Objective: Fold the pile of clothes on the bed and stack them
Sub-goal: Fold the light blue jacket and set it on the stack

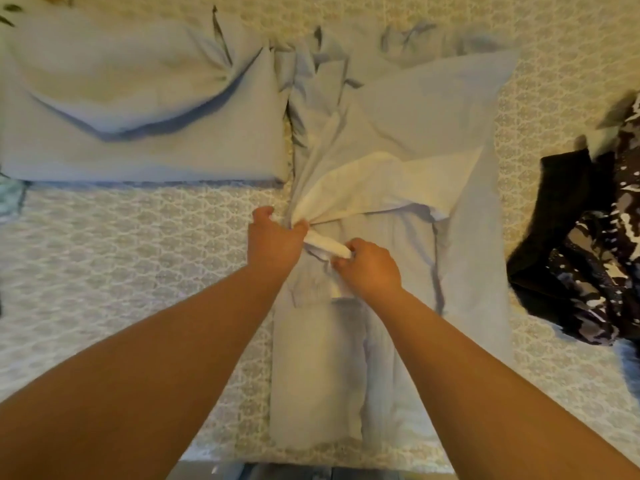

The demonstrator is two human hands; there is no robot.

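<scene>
My left hand pinches a bunched corner of the white cloth; my right hand grips its twisted end. Cloth lies on the blue garment, mid-bed. Risk: pulling the bunch drags the blue garment and wrecks its flat lay; possibly the two are tangled, hard to tell. Dark clothes wait at right. Patterned bedspread, soft, wrinkles easily. Pillow at the head.
</scene>
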